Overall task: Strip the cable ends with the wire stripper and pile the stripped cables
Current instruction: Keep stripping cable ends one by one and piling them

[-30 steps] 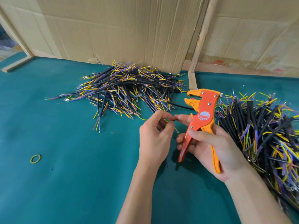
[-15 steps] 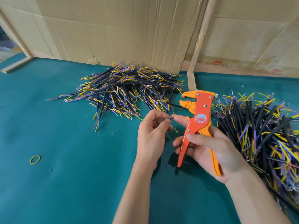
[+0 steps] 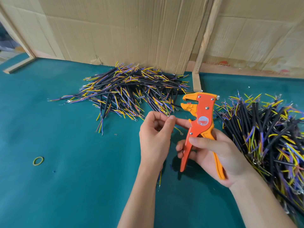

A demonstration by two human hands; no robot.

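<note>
My right hand (image 3: 213, 153) grips the handles of the orange wire stripper (image 3: 199, 120), which stands upright with its jaws pointing left. My left hand (image 3: 154, 137) sits just left of it, thumb and fingers pinching the thin end of a cable beside my right index fingertip. The cable's lower end (image 3: 159, 178) pokes out below my left wrist. A pile of black cables with yellow, blue and purple wire ends (image 3: 131, 94) lies behind my hands by the cardboard. A second, bigger cable pile (image 3: 266, 137) lies to the right.
Green felt covers the table (image 3: 74, 186). Cardboard sheets (image 3: 123, 30) wall off the back, with a wooden post (image 3: 196, 81) between them. A yellow rubber band (image 3: 38, 160) lies at the left, and small wire scraps lie near my hands.
The stripper has drifted slightly left and down in my right hand. My left fingers stay pinched on the wire end, close to my right fingertip.
</note>
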